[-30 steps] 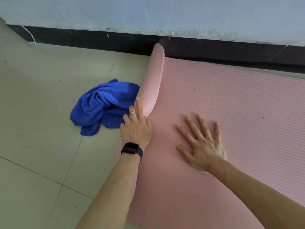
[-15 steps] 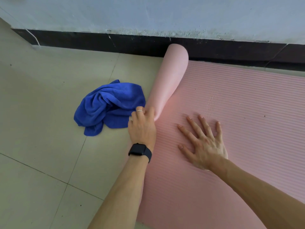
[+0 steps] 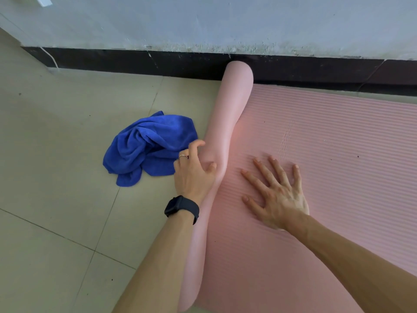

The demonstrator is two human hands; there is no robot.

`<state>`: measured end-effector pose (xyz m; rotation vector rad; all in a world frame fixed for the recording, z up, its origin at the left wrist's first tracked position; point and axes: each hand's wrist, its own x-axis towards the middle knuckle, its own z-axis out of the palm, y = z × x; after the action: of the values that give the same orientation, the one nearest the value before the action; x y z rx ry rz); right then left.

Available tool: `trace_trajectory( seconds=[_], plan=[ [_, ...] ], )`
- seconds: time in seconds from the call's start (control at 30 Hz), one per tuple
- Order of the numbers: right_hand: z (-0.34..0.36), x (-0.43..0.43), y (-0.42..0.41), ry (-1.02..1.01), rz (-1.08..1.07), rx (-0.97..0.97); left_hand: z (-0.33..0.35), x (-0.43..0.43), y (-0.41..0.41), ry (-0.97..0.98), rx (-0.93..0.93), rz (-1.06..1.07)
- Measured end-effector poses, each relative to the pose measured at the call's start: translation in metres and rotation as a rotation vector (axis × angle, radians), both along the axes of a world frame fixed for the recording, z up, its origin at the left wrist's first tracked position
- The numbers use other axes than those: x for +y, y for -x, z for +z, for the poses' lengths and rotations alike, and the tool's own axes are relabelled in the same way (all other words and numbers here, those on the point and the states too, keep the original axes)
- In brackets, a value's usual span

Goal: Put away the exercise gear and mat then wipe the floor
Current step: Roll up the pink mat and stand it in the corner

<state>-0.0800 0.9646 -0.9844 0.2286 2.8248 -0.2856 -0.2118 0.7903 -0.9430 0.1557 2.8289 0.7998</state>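
Observation:
A pink ribbed exercise mat [image 3: 327, 136] lies on the tiled floor along the wall. Its left end is curled over into a loose roll [image 3: 232, 105] that runs from the skirting toward me. My left hand [image 3: 194, 170], with a ring and a black watch on the wrist, grips the curled edge of that roll, thumb on the roll's top and fingers curled at its left side. My right hand [image 3: 277, 195] lies flat with spread fingers on the mat's ribbed surface just right of the roll.
A crumpled blue cloth [image 3: 146, 145] lies on the beige floor tiles [image 3: 56, 177] just left of the roll, close to my left hand. A black skirting board [image 3: 135, 62] and pale wall bound the far side. A thin white cable [image 3: 50, 57] runs down at the far left.
The mat's left edge has curled further over to the right into a longer roll, now reaching nearer to me. My left hand changed from straight fingers to a grip. My right hand stayed flat.

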Motion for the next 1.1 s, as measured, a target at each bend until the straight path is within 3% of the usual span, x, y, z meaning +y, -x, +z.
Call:
trace_trajectory(
  seconds=[0.17,0.47,0.6,0.7,0.8,0.97,1.1],
  plan=[
    [-0.003,0.002,0.0,-0.005,0.016,0.004,-0.003,0.013,-0.005,0.108,-0.305,0.108],
    [-0.001,0.008,0.0,0.104,0.003,0.006,-0.012,0.037,-0.037,0.295,-0.036,0.055],
    [0.01,0.018,0.008,0.515,-0.185,0.046,-0.012,0.058,-0.063,0.384,0.066,0.033],
    [0.035,0.031,0.021,0.903,-0.45,0.015,-0.012,0.064,-0.068,0.411,-0.048,-0.027],
    [0.061,0.037,0.006,1.11,-0.556,-0.036,-0.009,0.075,-0.071,0.359,-0.239,-0.038],
    [0.062,0.038,-0.038,1.088,-0.688,-0.011,0.015,0.08,-0.062,0.141,-0.404,-0.044],
    [0.058,0.031,-0.056,0.994,-0.714,0.021,0.025,0.064,-0.052,0.119,-0.37,-0.077]
  ],
)
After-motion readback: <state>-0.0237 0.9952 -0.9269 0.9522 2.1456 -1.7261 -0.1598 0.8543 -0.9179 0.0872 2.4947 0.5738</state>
